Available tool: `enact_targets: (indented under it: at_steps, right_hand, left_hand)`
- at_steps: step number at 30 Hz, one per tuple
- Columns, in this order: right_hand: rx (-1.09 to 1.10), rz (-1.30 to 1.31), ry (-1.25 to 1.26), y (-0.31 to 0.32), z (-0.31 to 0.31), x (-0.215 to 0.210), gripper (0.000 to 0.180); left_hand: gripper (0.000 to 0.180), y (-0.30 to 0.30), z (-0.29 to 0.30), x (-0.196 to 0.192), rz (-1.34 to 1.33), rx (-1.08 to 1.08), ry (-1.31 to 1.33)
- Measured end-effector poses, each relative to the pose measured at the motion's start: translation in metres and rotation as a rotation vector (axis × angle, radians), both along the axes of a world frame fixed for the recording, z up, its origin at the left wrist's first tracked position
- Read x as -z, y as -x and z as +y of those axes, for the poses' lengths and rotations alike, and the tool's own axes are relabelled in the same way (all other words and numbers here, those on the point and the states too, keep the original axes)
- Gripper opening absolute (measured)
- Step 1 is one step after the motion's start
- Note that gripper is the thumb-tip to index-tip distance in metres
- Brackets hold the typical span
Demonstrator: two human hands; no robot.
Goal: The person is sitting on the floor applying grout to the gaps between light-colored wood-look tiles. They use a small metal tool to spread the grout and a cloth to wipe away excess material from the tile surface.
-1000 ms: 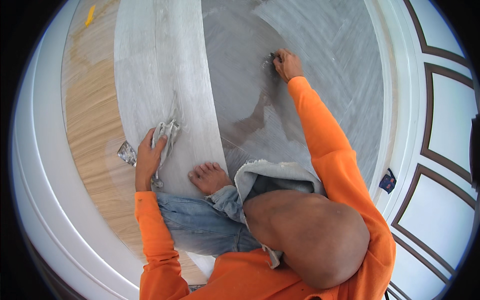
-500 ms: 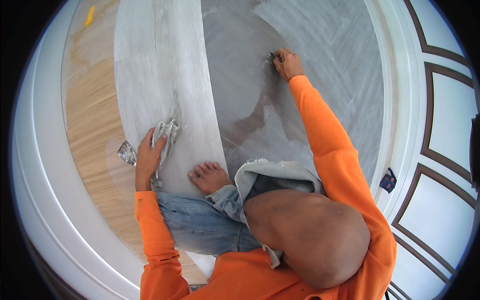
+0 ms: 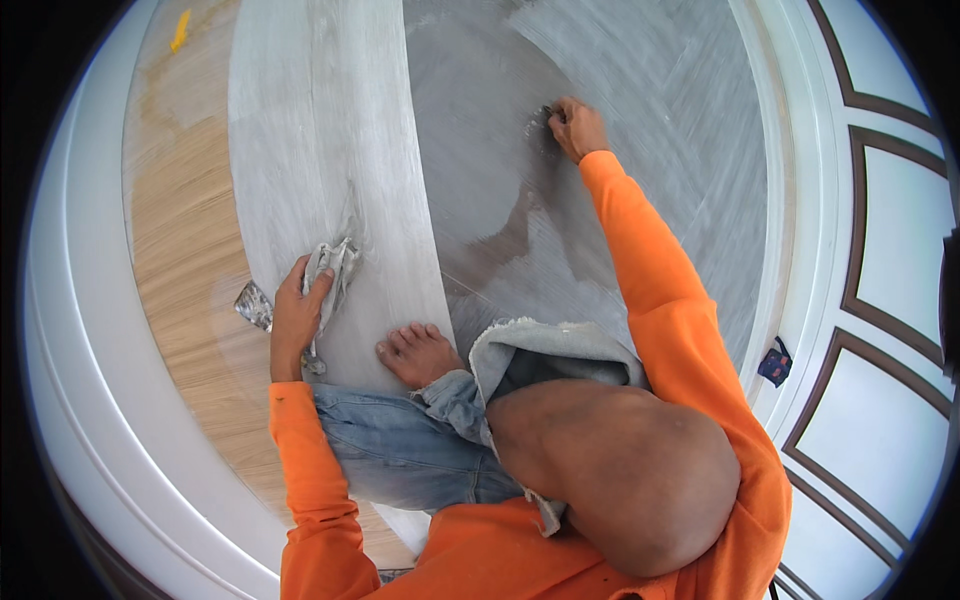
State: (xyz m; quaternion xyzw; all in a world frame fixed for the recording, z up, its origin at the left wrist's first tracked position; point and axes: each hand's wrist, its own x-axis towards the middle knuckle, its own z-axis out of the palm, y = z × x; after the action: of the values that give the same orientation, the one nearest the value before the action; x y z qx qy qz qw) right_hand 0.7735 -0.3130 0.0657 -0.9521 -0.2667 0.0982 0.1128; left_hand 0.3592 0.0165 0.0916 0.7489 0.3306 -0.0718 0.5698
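Note:
My left hand (image 3: 300, 312) grips a crumpled, silvery-white sheet (image 3: 338, 262), plastic or cloth, resting on the pale grey plank (image 3: 320, 130). At its left, a shiny grey flat piece (image 3: 254, 305), possibly a scraper blade, sticks out; whether the hand holds it too is hidden. Farther out on the right, my right hand (image 3: 577, 128) is closed in a pinch against the dark grey floor (image 3: 480, 70). A small dark tip (image 3: 547, 111) shows at its fingertips, too small to name, with whitish flecks beside it.
My bare foot (image 3: 418, 355) and bent knees in torn jeans (image 3: 400, 440) lie between my arms. Wood-grain flooring (image 3: 190, 220) with a yellow mark (image 3: 181, 32) runs along the left. White panelled walls (image 3: 905, 215) and a small dark blue pouch-like thing (image 3: 775, 362) are at the right.
Very little differs. My right hand and the dark tip shift by a hair; my left hand stays where it was, gripping the crumpled sheet.

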Motion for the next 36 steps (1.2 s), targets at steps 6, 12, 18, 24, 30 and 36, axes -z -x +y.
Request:
enact_targets:
  at_steps: [6,12,18,24,30,36]
  right_hand:
    - [-0.155,-0.098,-0.058,-0.008,-0.007,0.004,0.024]
    - [-0.046,0.021,0.004,0.002,0.004,-0.005,0.026]
    - [-0.122,-0.069,0.001,0.0,0.0,0.005,0.026]
    - [-0.099,-0.104,-0.054,-0.001,0.0,0.007,0.026]
    - [0.019,0.026,-0.022,-0.003,-0.001,-0.001,0.027]
    - [-0.035,0.022,-0.062,-0.005,-0.009,0.005,0.027]
  left_hand:
    - [0.045,-0.005,-0.001,-0.005,0.015,0.02,-0.013]
    - [0.044,0.0,0.0,-0.001,0.012,-0.016,0.011]
    - [0.043,0.001,0.0,0.0,-0.006,-0.023,0.029]
    - [0.045,0.002,-0.001,0.0,0.015,-0.014,-0.001]
    - [0.046,-0.002,-0.001,-0.001,0.014,-0.014,0.033]
    - [0.044,-0.004,-0.001,-0.006,-0.003,0.006,0.013]
